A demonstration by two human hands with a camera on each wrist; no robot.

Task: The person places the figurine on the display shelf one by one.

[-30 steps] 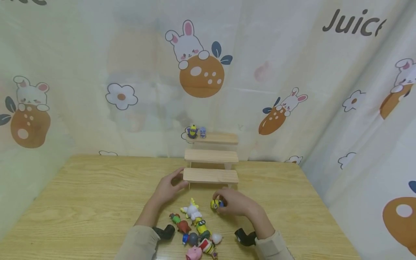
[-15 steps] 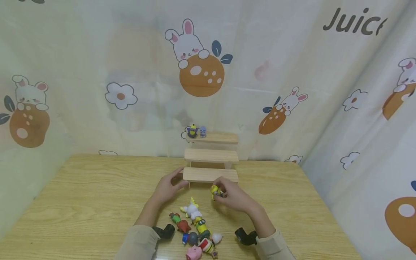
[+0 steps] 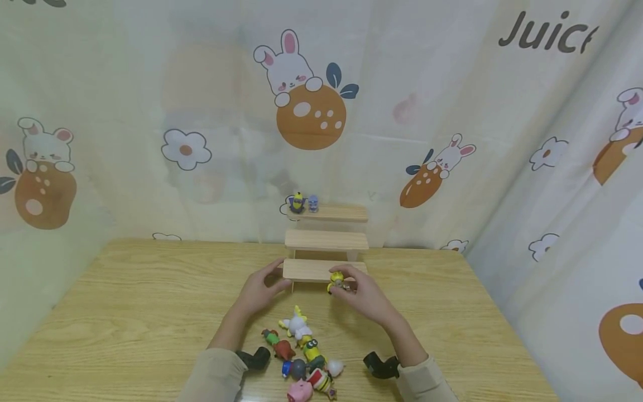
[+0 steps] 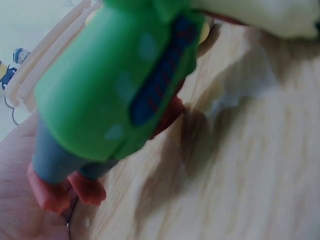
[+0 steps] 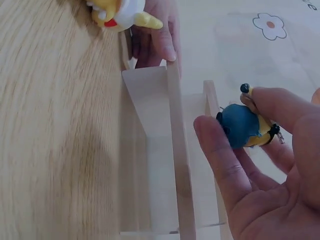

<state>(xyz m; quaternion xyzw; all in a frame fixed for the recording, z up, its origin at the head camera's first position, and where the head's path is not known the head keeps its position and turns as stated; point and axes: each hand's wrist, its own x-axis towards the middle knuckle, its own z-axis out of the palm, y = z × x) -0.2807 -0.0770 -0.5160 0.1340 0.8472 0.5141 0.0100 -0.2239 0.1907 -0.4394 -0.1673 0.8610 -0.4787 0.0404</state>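
My right hand (image 3: 369, 296) pinches a yellow-and-blue minion figurine (image 3: 335, 282) between thumb and fingers, in front of the lowest step's right part. In the right wrist view the blue back of the minion figurine (image 5: 240, 125) shows, above the plank edge. My left hand (image 3: 258, 287) grips the left end of the lowest step of a wooden three-step display stand (image 3: 321, 271); its thumb lies at the front edge. Atop the highest step, at its left, stand a yellow-and-dark figurine (image 3: 297, 203) and a small purple-blue figurine (image 3: 313, 204).
Several toy figurines lie piled before me, among them a white-and-yellow one (image 3: 296, 324), a goggled minion (image 3: 311, 352) and a pink pig (image 3: 300, 391). A green-shirted figurine (image 4: 115, 85) looms close in the left wrist view. A printed curtain (image 3: 226, 184) hangs behind the table.
My right hand has lifted the minion figurine from the table and carried it forward to the lowest step, turning it upright. My left hand has stayed on the stand's end.
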